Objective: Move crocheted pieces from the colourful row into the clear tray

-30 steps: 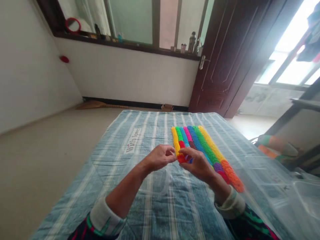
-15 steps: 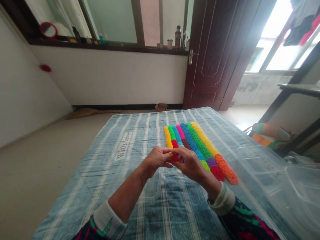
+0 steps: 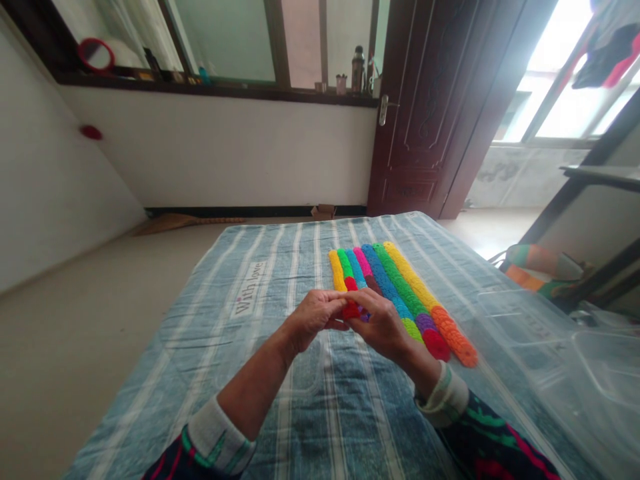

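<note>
Meeting at the fingertips, the person's left hand [image 3: 314, 316] and right hand [image 3: 381, 324] come together around a red, textured piece [image 3: 352, 311]; whether either grips it cannot be told. It shows just below a narrow, yellow, textured strip [image 3: 337, 271], leftmost of several multicoloured strips on blue-and-white striped cloth [image 3: 200, 340].

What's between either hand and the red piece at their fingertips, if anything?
Nothing visible. The right hand has the red piece between thumb and fingers, and the left hand meets it from the other side. The clear plastic container sits well off to the right. Fingers hide part of the piece.
</note>
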Available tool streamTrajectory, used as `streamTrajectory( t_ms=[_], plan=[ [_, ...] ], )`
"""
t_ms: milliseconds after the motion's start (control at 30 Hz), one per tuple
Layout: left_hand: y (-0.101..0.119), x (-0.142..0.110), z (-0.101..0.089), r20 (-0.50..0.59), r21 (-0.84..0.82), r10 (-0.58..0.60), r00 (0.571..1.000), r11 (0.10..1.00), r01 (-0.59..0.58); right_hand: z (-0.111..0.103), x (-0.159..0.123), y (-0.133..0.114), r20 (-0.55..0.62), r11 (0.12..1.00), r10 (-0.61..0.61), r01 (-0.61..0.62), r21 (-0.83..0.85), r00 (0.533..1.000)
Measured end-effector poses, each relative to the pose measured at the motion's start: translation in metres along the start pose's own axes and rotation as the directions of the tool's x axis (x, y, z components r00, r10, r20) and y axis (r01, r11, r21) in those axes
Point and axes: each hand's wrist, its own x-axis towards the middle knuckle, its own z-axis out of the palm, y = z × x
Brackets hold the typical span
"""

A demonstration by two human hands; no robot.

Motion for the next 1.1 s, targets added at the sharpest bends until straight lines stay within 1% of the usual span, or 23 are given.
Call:
streamTrajectory(
  t_ms=[167, 333, 600, 967, 1100],
  plan=[
    [0.003, 0.002, 0.001, -0.023, 0.047, 0.004, 1.000, 0.999, -0.003, 0.001, 0.000, 0.002, -0.010, 1.000, 0.029, -0.029, -0.003, 1.000],
    [0.006, 0.007, 0.005, -0.041, 0.084, 0.023, 0.999, 0.996, -0.020, 0.000, 0.001, 0.004, -0.052, 0.999, 0.030, -0.031, -0.027, 0.998],
    [0.007, 0.008, 0.010, -0.090, 0.057, 0.081, 0.993, 0.995, -0.076, -0.002, 0.002, 0.003, -0.106, 0.999, 0.005, -0.010, -0.042, 0.994],
    [0.005, 0.005, 0.013, -0.121, -0.005, 0.063, 0.991, 0.998, -0.064, 0.005, 0.000, 0.003, -0.158, 0.999, 0.005, -0.010, -0.031, 0.987],
    [0.003, 0.003, 0.012, -0.147, -0.039, 0.050, 0.988, 0.998, -0.056, 0.006, -0.001, 0.005, -0.152, 1.000, 0.012, -0.016, -0.026, 0.988]
  ],
)
